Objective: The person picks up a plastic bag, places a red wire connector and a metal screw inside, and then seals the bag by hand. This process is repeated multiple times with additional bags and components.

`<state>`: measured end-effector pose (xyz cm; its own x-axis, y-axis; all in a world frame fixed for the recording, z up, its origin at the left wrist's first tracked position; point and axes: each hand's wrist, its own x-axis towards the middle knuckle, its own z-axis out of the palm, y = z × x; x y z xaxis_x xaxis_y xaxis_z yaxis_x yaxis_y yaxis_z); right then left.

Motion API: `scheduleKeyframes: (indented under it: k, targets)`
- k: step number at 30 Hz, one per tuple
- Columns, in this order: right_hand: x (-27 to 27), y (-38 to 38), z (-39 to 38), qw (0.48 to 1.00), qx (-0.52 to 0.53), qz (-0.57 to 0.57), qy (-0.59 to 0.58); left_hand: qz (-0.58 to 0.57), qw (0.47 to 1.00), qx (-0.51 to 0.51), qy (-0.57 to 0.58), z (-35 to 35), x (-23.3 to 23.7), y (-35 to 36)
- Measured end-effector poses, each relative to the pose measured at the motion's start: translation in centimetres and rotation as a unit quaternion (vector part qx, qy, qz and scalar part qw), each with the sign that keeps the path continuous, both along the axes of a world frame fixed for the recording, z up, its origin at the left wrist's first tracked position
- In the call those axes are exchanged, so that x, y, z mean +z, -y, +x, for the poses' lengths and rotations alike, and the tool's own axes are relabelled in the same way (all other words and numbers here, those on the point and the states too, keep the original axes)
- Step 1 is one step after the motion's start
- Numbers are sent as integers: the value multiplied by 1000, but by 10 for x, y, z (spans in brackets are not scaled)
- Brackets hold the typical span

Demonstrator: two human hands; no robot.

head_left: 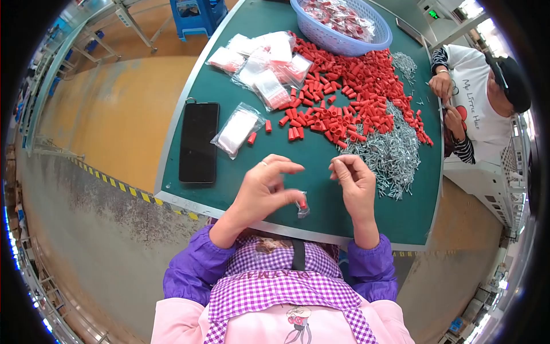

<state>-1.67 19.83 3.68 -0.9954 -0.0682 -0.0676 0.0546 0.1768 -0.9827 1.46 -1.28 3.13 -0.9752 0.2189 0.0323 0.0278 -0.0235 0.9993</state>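
Note:
My left hand (pixel 264 188) is over the front of the table, thumb and fingers apart with nothing between them. Right by its thumb tip is a small clear bag (pixel 302 209) with a red piece inside. To the right, my right hand (pixel 357 188) has thumb and forefinger pinched together; I cannot tell what they hold. Just beyond it spreads a pile of silver screws (pixel 381 157). Red tapered caps (pixel 349 92) lie heaped behind the screws, a few of them loose toward the left.
Packs of clear bags (pixel 269 63) lie at the back left, one bag pack (pixel 238 131) nearer. A black phone (pixel 199 143) rests at the left edge. A blue basket (pixel 344 43) of filled bags stands at the back. Another person (pixel 475 97) works at the right edge.

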Motion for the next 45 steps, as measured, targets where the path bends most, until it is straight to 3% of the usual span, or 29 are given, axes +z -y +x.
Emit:
scheduleKeyframes:
  k: [2, 5, 10, 14, 16, 18, 21, 34, 37, 45]
  targets:
    - [-9, -12, 5, 1000, -4, -5, 10, -83, 990, -100, -52, 2, 7, 1]
    - [-16, -17, 17, 1000, 0, -17, 23, -185, 959, -149, -156, 10, 11, -6]
    - [-19, -18, 39, 998, 28, 35, 44, -310, 916, -187, -171, 18, -6, -7]
    - [-19, -14, 46, 998, 39, 21, 47, -163, 970, -42, -177, 15, -27, -13]
    - [-18, -10, 46, 998, 50, -25, 35, -28, 998, -31, -38, 15, -23, -11]
    - [-16, -2, 48, 993, 64, -100, 13, 142, 988, -7, 68, 14, -25, -11]
    - [-5, 5, 46, 987, 120, -92, 46, 174, 967, -4, 187, 12, -19, -6]
    - [-7, 20, 34, 983, 81, -160, 34, 227, 958, 17, 176, 15, -18, -10]
    - [-7, 17, 32, 992, 75, -82, 64, 250, 949, 34, 190, 14, -14, -13]
    - [-9, 18, 28, 995, 87, -37, -13, 215, 962, 59, 157, 12, -19, -16]
